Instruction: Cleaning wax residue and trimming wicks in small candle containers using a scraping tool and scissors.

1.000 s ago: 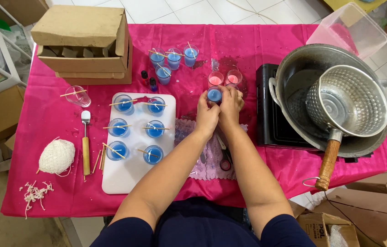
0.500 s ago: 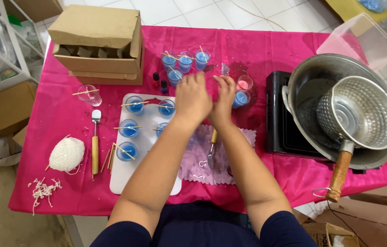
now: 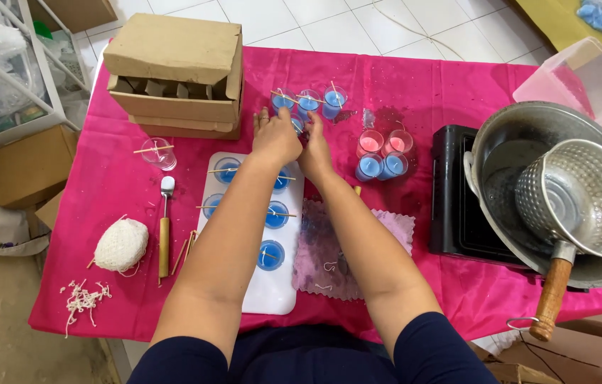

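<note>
Candle glass (image 3: 297, 122) with blue wax sits between my left hand (image 3: 274, 136) and right hand (image 3: 313, 146), both closed around it beside three filled glasses (image 3: 308, 101) behind the white tray (image 3: 262, 293), where I judge several poured candles (image 3: 275, 214) remain.

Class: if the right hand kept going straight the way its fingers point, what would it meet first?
Most likely the blue candle glasses at the table's far side: the right hand points straight at them. Depth is hard to judge.
</note>
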